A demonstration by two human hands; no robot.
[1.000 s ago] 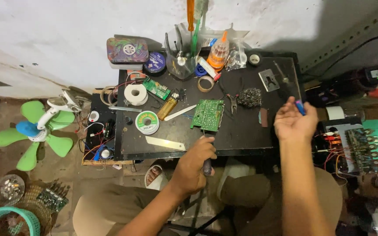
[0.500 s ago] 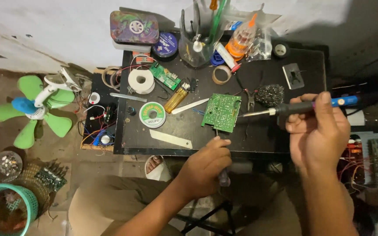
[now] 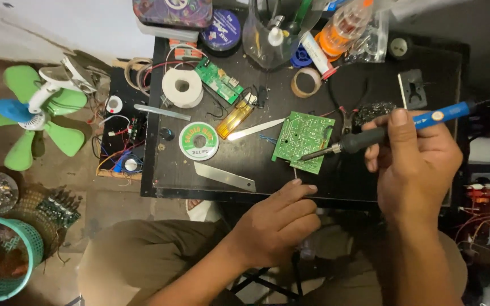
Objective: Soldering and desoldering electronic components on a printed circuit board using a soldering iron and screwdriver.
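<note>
A green circuit board lies tilted on the black table. My right hand grips a soldering iron with a blue handle, and its tip rests on the board's lower right part. My left hand is at the table's front edge just below the board. Its fingers are pinched on a thin wire that reaches up to the board's lower edge.
On the table lie a green spool, a white tape roll, a yellow lighter, a metal blade, a small green board and a clear jar. A green fan and teal basket sit left.
My right hand has brought the soldering iron across and set its tip on the circuit board. My left hand has risen from under the table to its front edge. The view has moved closer.
</note>
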